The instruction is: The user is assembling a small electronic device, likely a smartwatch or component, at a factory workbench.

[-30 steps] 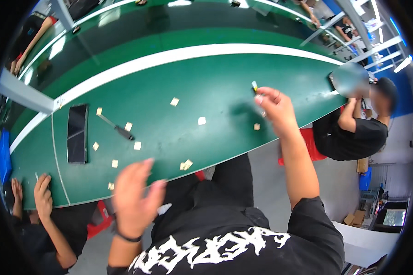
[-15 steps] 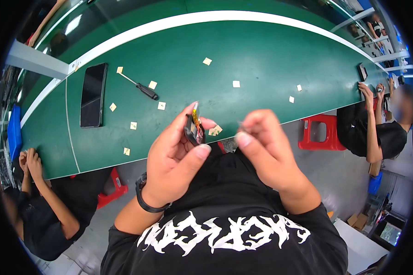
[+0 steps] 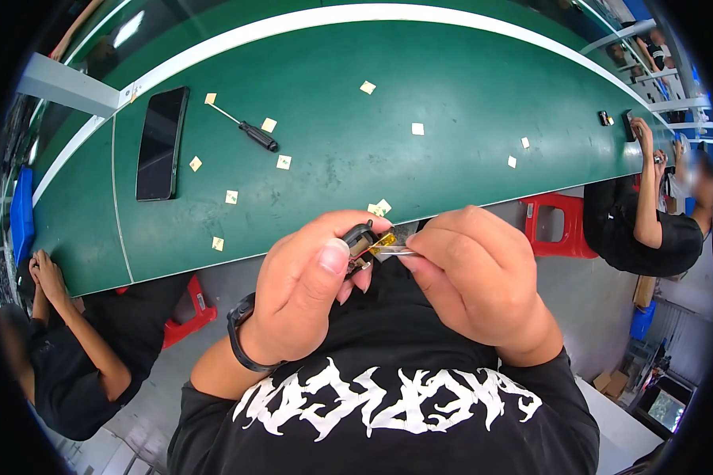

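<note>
My left hand (image 3: 305, 273) is closed around a small black electronic housing (image 3: 359, 237), its open side turned to the right. Inside the housing some parts show, too small to tell apart. A yellow-gold film strip (image 3: 383, 242) sticks out from it. In a pinch, my right hand (image 3: 475, 273) holds what looks like thin silver tweezers (image 3: 396, 251), their tips at the strip. Whether the tips grip the strip or only touch it, I cannot tell. Both hands are just off the near edge of the green table (image 3: 333, 119).
On the table lie a black-handled screwdriver (image 3: 258, 136), a dark phone-like slab (image 3: 162, 144) and several pale square stickers (image 3: 284, 162). A blue tray (image 3: 23, 212) stands at the far left. Co-workers sit on either side; red stools (image 3: 561, 227) flank me.
My hands have come together, and the tweezers now reach the yellow strip. The housing has turned its open side rightward. At the right, a co-worker's hand has moved. The view has shifted slightly.
</note>
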A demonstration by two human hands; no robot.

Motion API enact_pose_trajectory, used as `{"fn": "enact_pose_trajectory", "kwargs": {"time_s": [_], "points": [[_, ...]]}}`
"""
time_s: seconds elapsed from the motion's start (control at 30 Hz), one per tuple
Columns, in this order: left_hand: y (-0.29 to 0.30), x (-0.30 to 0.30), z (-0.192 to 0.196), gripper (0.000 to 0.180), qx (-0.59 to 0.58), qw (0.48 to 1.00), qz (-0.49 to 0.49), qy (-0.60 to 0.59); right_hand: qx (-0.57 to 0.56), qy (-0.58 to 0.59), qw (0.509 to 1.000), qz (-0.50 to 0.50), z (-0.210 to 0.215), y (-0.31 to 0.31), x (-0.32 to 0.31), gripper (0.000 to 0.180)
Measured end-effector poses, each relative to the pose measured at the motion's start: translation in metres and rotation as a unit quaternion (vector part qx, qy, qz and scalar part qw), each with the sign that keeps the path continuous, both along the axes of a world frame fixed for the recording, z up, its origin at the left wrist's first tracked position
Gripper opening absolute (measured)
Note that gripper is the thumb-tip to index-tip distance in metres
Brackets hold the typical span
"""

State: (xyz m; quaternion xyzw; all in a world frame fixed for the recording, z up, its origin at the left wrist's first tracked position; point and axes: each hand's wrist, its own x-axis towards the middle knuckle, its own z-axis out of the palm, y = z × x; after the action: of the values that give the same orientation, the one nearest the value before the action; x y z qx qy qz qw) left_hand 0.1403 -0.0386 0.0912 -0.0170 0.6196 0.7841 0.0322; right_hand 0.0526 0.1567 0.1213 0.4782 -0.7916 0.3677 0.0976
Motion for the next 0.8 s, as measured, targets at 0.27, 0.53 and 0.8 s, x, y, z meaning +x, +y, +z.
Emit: {"fn": "enact_pose_trajectory", "kwargs": {"time_s": [0.27,0.53,0.8], "points": [[0.001,-0.005,0.0,0.043,-0.085,0.994,-0.017,0.06,0.013,0.006,1.0,-0.009,-0.005,0.002,0.005,0.027],[0.002,-0.004,-0.003,0.044,-0.07,0.996,-0.017,0.044,0.002,0.003,1.0,-0.014,-0.014,0.001,0.009,0.026],[0.002,0.002,-0.008,0.054,-0.023,1.0,-0.009,-0.005,-0.013,-0.013,1.0,-0.016,-0.022,-0.003,0.014,0.025]]}}
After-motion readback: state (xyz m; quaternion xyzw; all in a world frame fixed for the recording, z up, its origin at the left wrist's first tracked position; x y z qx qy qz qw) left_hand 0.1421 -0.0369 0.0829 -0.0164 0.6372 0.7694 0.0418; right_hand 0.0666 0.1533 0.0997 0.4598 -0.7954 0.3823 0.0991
